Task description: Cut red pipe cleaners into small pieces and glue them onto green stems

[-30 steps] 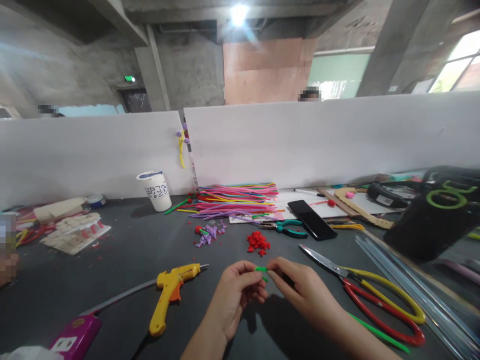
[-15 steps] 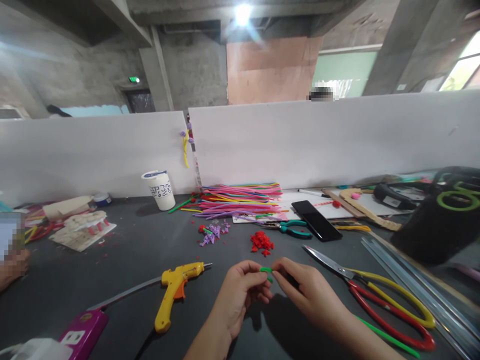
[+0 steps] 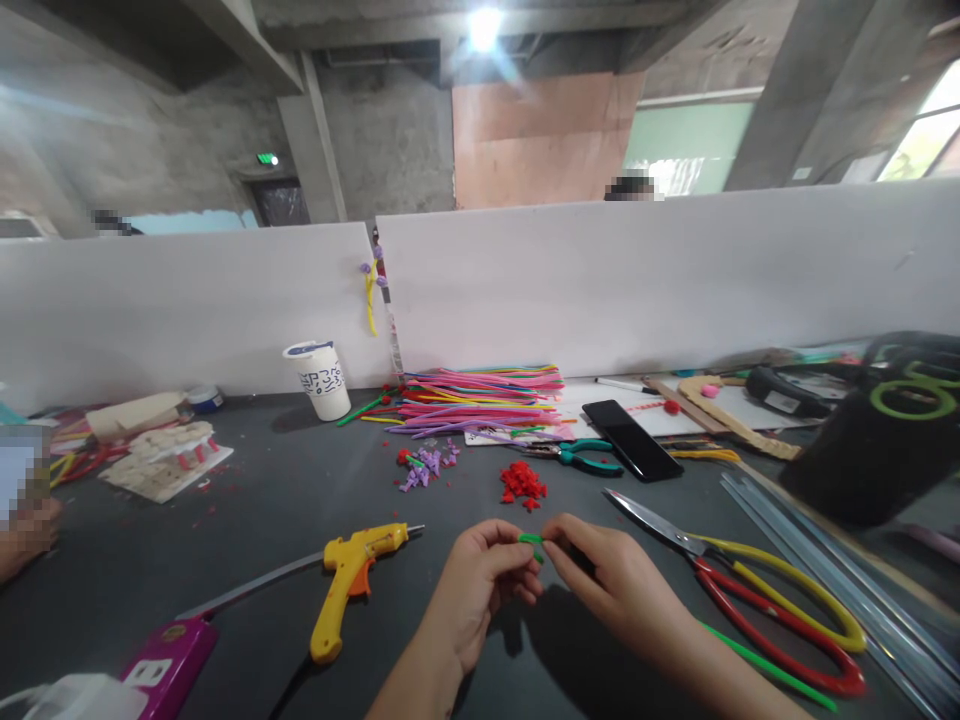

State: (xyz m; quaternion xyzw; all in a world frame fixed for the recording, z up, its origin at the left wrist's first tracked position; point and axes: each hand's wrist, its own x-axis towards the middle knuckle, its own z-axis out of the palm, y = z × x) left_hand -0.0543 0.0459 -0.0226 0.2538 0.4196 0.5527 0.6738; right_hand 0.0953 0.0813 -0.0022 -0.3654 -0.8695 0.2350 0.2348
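Between my hands is a short bent piece of green pipe cleaner [image 3: 531, 539]. My left hand [image 3: 484, 575] pinches one end between thumb and forefinger, its other fingers curled below. My right hand [image 3: 611, 565] has the other end at its thumb and fingertips. Just beyond my fingers lies a heap of small red pieces [image 3: 523, 483], and left of it a scatter of purple pieces [image 3: 425, 470]. Large scissors [image 3: 772, 600] with red and yellow handles lie right of my right hand. A longer green pipe cleaner [image 3: 772, 668] lies beside my right forearm.
A yellow glue gun [image 3: 349, 585] rests left of my hands, near a purple power strip [image 3: 169, 665]. Farther back are pliers [image 3: 577, 455], a phone [image 3: 632, 440], bundled pipe cleaners [image 3: 480, 400], and a paper cup [image 3: 319, 380]. Another person's hand [image 3: 30, 535] shows at the left edge.
My hands and the green pipe cleaner between them stay almost in the same place. Behind the partition, the far person's head has shifted slightly left.
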